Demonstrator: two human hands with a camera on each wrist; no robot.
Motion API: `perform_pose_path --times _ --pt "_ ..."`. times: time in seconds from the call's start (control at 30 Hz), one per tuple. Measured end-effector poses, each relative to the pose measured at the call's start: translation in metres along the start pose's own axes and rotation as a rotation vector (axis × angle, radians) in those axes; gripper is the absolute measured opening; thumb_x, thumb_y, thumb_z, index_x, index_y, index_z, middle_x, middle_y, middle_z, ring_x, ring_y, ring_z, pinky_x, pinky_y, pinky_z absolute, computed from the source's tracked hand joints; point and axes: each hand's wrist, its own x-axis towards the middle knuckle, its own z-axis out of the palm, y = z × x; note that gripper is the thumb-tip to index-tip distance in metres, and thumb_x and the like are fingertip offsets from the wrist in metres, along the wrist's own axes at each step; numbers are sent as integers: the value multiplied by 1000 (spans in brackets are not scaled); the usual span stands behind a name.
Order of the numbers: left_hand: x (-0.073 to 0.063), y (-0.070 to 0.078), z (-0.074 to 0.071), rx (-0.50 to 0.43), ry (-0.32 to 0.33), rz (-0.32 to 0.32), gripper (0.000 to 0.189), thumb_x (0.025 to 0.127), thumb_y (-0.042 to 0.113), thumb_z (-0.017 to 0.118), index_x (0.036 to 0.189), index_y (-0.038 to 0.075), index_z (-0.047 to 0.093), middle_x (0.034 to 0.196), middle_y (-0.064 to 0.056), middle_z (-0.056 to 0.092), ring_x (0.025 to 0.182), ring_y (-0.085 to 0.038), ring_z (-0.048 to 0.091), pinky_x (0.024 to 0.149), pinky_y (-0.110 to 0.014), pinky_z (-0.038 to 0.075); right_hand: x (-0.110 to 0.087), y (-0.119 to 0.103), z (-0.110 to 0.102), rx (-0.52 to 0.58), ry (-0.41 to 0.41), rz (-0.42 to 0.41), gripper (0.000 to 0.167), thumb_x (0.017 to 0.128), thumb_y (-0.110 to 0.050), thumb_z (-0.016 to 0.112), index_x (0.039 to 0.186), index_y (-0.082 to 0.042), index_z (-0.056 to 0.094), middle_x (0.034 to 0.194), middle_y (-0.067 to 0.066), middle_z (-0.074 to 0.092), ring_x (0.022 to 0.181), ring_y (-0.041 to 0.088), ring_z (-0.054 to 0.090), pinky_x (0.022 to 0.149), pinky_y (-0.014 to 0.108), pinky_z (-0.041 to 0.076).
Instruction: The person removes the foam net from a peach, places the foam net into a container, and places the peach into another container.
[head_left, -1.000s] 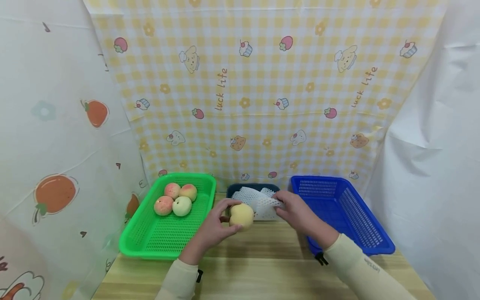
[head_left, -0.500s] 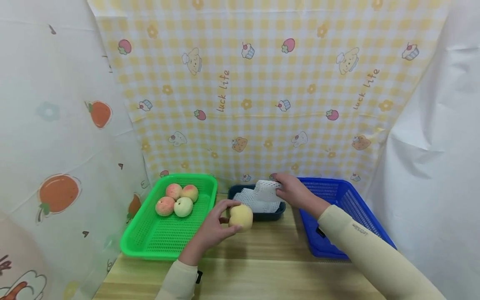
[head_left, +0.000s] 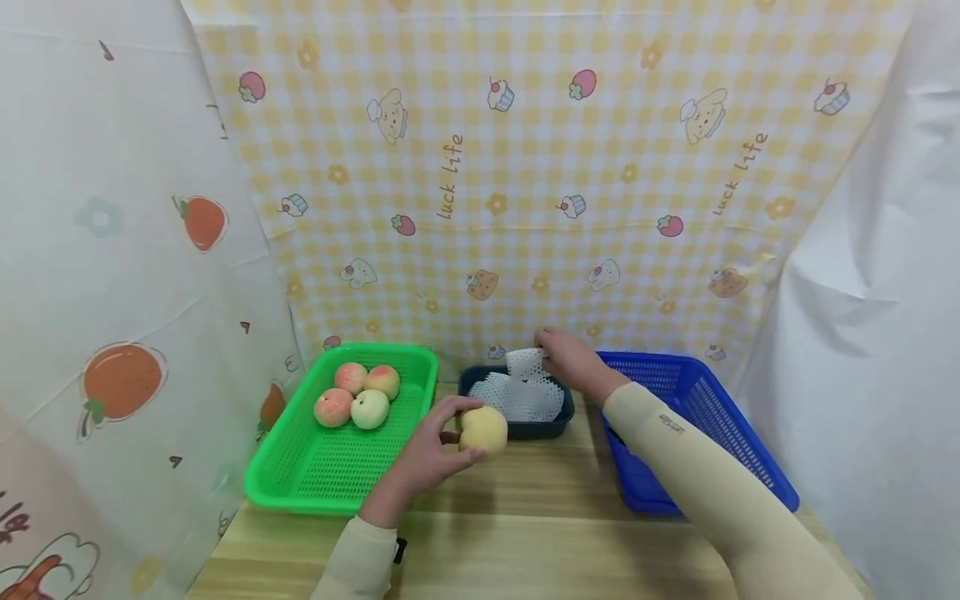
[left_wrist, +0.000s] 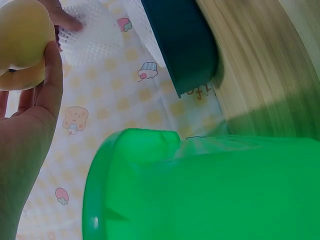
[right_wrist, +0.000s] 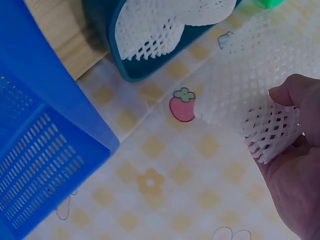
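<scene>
A pale yellow peach is held in my left hand, thumb and fingers around its side, above the table in front of a dark teal tray. In the left wrist view the peach fills the upper left corner. My right hand pinches a white foam net sleeve above the tray's back edge. The right wrist view shows the net sleeve between thumb and fingers. More white foam nets lie in the tray.
A green basket with several peaches stands on the left. On the right is a blue basket, partly hidden by my right sleeve. A checked cloth hangs behind the wooden table.
My right hand has drawn one foam net up and back from the tray, uncovering the tray's front edge. My left hand keeps holding the peach in nearly the same spot.
</scene>
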Motion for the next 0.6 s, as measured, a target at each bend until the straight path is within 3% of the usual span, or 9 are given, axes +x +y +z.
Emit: perform_pose_path --times 0.47,0.6 --pt "-1 3 -1 4 11 -7 62 94 17 91 150 15 64 150 -8 58 129 -29 58 97 -40 61 21 9 24 -37 37 169 19 96 4 78 104 -8 66 103 8 66 93 28 65 84 45 58" --pt "-1 4 -2 -2 10 7 62 94 16 91 150 13 64 150 -9 59 129 -30 58 97 -40 61 24 11 32 -45 7 205 19 97 1 79 106 -10 66 103 7 66 94 28 65 84 43 58"
